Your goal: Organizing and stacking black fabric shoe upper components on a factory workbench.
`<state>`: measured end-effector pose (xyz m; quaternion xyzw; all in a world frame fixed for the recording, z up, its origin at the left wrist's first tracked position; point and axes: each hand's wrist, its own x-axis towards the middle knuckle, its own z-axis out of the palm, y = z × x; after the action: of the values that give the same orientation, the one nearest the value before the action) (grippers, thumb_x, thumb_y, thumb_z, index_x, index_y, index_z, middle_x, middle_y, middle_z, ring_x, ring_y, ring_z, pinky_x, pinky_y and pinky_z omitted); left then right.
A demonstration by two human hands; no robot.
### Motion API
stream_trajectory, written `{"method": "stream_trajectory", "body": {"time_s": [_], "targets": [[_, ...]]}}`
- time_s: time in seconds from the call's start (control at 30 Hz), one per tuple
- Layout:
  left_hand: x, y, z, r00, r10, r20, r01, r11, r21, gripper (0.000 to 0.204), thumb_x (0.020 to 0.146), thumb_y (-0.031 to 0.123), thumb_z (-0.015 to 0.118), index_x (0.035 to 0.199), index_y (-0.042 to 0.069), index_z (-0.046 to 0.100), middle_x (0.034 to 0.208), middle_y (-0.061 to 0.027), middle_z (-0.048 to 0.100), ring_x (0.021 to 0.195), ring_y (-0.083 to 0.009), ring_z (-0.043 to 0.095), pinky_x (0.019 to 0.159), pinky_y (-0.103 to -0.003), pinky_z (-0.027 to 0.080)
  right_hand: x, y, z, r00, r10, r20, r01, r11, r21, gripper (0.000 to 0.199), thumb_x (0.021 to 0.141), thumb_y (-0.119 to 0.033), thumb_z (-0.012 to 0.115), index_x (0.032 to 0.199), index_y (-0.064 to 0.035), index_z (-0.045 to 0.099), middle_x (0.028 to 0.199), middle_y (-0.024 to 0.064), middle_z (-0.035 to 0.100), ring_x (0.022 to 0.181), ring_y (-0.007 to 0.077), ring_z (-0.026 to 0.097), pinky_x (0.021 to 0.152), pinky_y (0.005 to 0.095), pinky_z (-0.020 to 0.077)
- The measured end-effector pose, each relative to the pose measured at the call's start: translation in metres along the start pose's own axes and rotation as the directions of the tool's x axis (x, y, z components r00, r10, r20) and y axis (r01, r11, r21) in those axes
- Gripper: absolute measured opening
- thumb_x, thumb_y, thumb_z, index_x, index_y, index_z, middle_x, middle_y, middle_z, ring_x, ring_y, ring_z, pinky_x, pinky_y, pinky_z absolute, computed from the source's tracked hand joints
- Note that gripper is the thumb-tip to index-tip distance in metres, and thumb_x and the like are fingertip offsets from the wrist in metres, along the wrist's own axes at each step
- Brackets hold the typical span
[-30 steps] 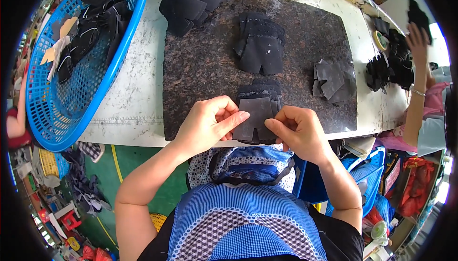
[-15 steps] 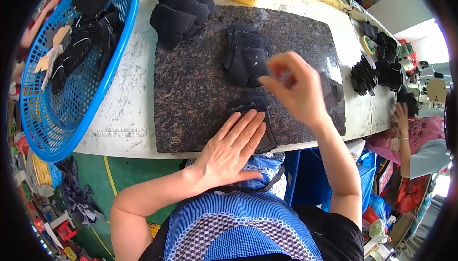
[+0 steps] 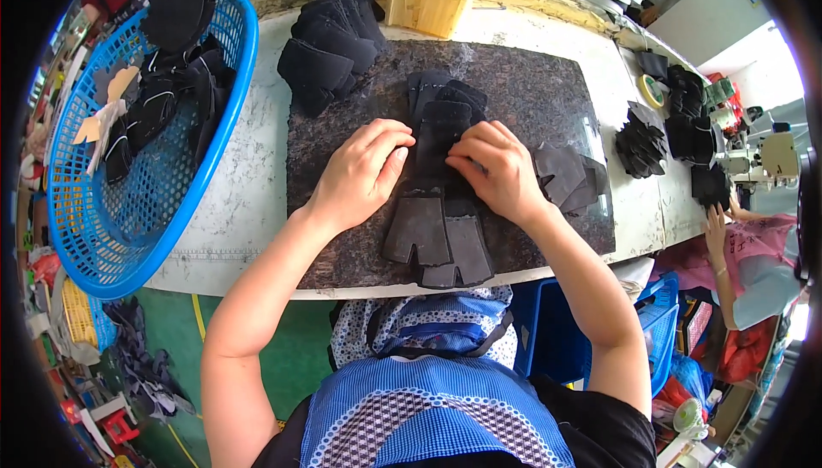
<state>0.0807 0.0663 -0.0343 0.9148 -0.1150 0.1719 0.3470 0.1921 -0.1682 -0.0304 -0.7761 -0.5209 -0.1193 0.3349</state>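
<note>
black fabric piece (image 3: pixel 442 138): flat, dark, roughly rectangular cut part, lying lengthwise on the dark speckled stone slab (image 3: pixel 531 100), near the slab's middle; left hand (image 3: pixel 360 172) and right hand (image 3: pixel 497 168) pinch its two sides. cut fabric stack (image 3: pixel 438 241): several flat dark grey pieces with notched lower ends, overlapping, at the slab's near edge, just below the held piece.
</note>
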Motion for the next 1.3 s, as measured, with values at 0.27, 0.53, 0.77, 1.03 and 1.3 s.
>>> {"method": "stream_trajectory", "body": {"time_s": [0.27, 0.53, 0.77, 1.03, 1.3], "targets": [[-0.021, 0.006, -0.003, 1.0, 0.008, 0.003, -0.008, 1.0, -0.01, 0.039, 0.096, 0.015, 0.072, 0.132, 0.003, 0.064, 0.15, -0.0169, 0.053, 0.138, -0.0362, 0.055, 0.113, -0.044, 0.048, 0.018, -0.021, -0.089, 0.668, 0.601, -0.44, -0.34, 0.772, 0.538, 0.019, 0.105, -0.021, 0.071, 0.102, -0.0019, 0.075, 0.082, -0.0069, 0.06, 0.072, 0.0021, 0.047, 0.064, 0.0201, 0.035], [-0.075, 0.039, -0.022, 0.98, 0.193, 0.044, -0.193, 0.981, -0.006, 0.034, 0.081, 0.007, 0.083, 0.114, 0.006, 0.073, 0.127, -0.012, 0.074, 0.117, -0.0305, 0.072, 0.108, -0.047, 0.055, -0.057, -0.048, -0.103, 0.554, 0.774, -0.308, -0.322, 0.54, 0.778, 0.012, 0.106, -0.015, 0.069, 0.106, -0.0036, 0.073, 0.084, -0.007, 0.061, 0.071, 0.0004, 0.045, 0.064, 0.0187, 0.0341], [-0.064, 0.099, 0.001, 0.923, 0.385, -0.015, -0.369, 0.895, 0.252, 0.023, 0.077, 0.007, 0.084, 0.099, 0.005, 0.077, 0.104, -0.0091, 0.075, 0.086, -0.0262, 0.074, 0.075, -0.037, 0.061, -0.054, -0.096, -0.093, 0.895, 0.222, -0.386, -0.247, 0.969, -0.016, 0.013, 0.083, -0.003, 0.081, 0.094, -0.005, 0.075, 0.09, 0.0042, 0.071, 0.079, 0.0201, 0.066, 0.075, 0.0341, 0.0528], [-0.058, 0.08, -0.021, 0.967, 0.165, -0.194, -0.177, 0.983, -0.048, 0.019, 0.08, 0.006, 0.078, 0.095, 0.008, 0.068, 0.09, -0.0085, 0.065, 0.077, -0.0281, 0.064, 0.069, -0.04, 0.052, -0.081, -0.084, -0.078, 0.977, 0.172, -0.126, -0.161, 0.982, 0.095, 0.02, 0.078, -0.008, 0.085, 0.097, -0.0085, 0.077, 0.101, 0.0061, 0.076, 0.095, 0.0251, 0.071, 0.082, 0.0373, 0.0542], [0.077, 0.097, 0.063, 0.942, 0.325, 0.084, -0.324, 0.946, -0.023, 0.069, 0.083, 0.012, 0.084, 0.145, 0.005, 0.053, 0.14, -0.0179, 0.059, 0.132, -0.0369, 0.058, 0.115, -0.047, 0.046, -0.084, 0.016, -0.096, 0.936, 0.29, -0.197, -0.347, 0.848, -0.4, 0.034, 0.078, -0.01, 0.085, 0.109, -0.007, 0.072, 0.121, 0.0116, 0.067, 0.127, 0.0366, 0.057, 0.103, 0.0462, 0.0483]]}}
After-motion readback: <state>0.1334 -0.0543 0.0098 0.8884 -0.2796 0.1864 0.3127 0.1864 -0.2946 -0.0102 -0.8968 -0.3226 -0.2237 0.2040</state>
